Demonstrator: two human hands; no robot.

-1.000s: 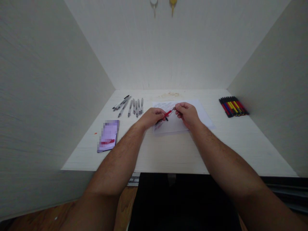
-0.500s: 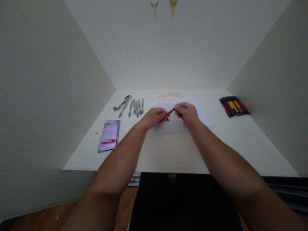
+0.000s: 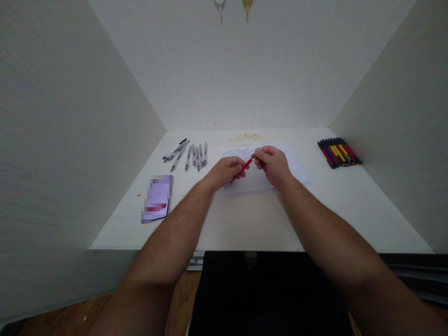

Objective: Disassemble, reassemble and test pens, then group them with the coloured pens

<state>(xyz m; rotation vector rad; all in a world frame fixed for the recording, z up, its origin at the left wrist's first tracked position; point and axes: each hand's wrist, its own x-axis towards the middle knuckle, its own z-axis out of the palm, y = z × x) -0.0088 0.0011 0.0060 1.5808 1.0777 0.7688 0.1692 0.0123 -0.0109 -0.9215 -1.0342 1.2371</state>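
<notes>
My left hand (image 3: 227, 171) is closed around a red pen (image 3: 248, 164), which slants up to the right above a white sheet of paper (image 3: 259, 184). The lower end of the pen, dark, pokes out under the left fingers. My right hand (image 3: 273, 163) pinches a thin dark piece at the pen's upper end, and a small shiny tip shows above the fingertips. Whether this piece is a refill or part of the pen is too small to tell. Handwriting covers the upper left of the paper, behind the hands.
Several clear pens (image 3: 196, 156) lie at the back left, some with dark parts. A phone (image 3: 157, 198) with a blurred screen rests left of my forearm. A row of coloured pens with black ends (image 3: 339, 153) lies near the right wall. White panels enclose the table (image 3: 245, 224) on three sides.
The right hand has risen slightly at the pen's upper end, and a shiny tip now shows above its fingers. The view has shifted a little. The left hand still grips the pen.
</notes>
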